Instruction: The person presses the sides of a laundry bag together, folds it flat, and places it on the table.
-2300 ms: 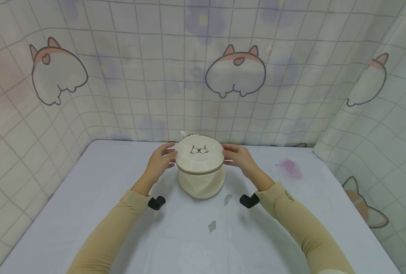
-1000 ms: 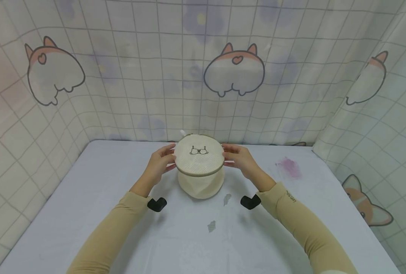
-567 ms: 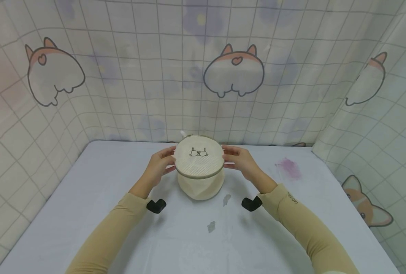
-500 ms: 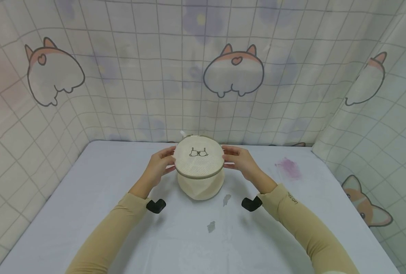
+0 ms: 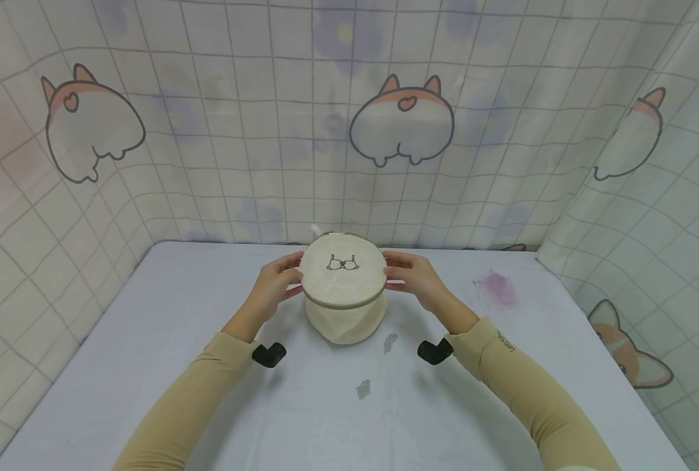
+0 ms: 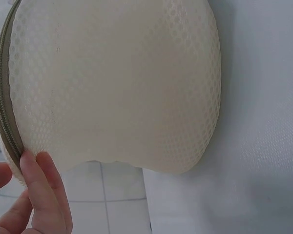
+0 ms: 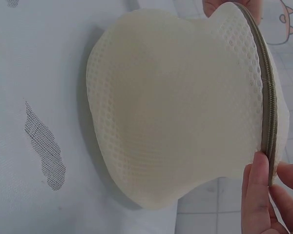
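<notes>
Both hands on the rim: left hand [image 5: 271,281] pinches the left edge, fingertips one side of the zip [image 7: 268,87], thumb the other; right hand [image 5: 415,278] does the same on the right edge. Zip teeth look meshed on the visible stretch. Between them, the cream mesh bag [image 5: 346,320], upright, base apparently resting on the white table [image 5: 314,418], middle of its width and toward the far edge. Lid [image 5: 342,288] faces up, tilted a bit to the head camera, glasses print [image 5: 342,263] showing; white tag [image 5: 317,229] sticks out at the back left. Steadying it well, in my judgement: grip the stiffer zip edge rather than the wall, which already sags and looks easy to crumple; hold both sides level; match the pull, since uneven tension would likely skew the rim; press lightly so the base sits flat. Further out: grey patches [image 5: 364,389] on the near side, pink stain [image 5: 498,289] to the right, gridded curtain [image 5: 237,131] behind.
</notes>
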{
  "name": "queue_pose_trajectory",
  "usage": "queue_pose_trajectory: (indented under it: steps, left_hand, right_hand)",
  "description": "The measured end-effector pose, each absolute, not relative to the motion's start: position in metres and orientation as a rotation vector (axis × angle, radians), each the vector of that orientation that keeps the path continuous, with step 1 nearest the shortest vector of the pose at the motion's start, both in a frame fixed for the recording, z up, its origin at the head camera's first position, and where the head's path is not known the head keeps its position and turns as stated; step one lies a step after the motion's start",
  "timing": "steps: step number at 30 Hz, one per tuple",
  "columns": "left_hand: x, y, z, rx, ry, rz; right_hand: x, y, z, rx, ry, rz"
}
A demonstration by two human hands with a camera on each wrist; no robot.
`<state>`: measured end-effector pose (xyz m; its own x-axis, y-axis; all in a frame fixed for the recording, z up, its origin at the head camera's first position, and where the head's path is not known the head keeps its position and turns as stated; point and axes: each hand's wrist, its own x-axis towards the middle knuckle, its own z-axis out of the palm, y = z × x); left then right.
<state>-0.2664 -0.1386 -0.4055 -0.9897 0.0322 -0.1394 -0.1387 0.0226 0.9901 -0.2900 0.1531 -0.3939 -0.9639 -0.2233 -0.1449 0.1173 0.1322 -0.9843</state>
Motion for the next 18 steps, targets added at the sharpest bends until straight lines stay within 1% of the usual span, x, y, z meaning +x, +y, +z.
queue_pose_trajectory:
  steps: [18]
  left_hand:
    - [-0.2655,-0.1377,-0.4102,-0.086,2.154,2.109]
  right_hand:
    - [-0.2881,0.155,-0.4006,-0.113,2.136,-1.938]
